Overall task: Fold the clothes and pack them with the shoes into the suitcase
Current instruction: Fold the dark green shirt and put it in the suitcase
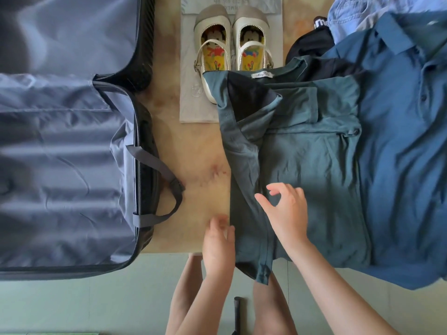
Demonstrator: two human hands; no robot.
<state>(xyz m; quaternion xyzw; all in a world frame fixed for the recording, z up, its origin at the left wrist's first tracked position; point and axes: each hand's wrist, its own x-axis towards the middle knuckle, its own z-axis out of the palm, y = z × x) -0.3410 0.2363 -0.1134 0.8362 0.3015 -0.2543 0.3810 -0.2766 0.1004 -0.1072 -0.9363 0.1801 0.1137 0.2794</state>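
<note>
A teal green shirt (307, 151) lies on the table with its left side folded inward, its hem hanging over the front edge. My left hand (219, 240) is at the shirt's left edge near the hem, fingers loosely bent and blurred. My right hand (285, 211) hovers over the shirt's lower middle, fingers spread and relaxed, holding nothing. The open suitcase (67, 165) with grey lining fills the left. A pair of cream strap shoes (232, 52) stands on a pale bag behind the shirt.
A blue polo shirt (406, 146) lies spread at the right, partly under the teal one. Dark clothing (312, 44) and a light denim garment (362, 13) are piled at the back right. A grey suitcase strap (167, 187) loops onto the beige table (193, 146).
</note>
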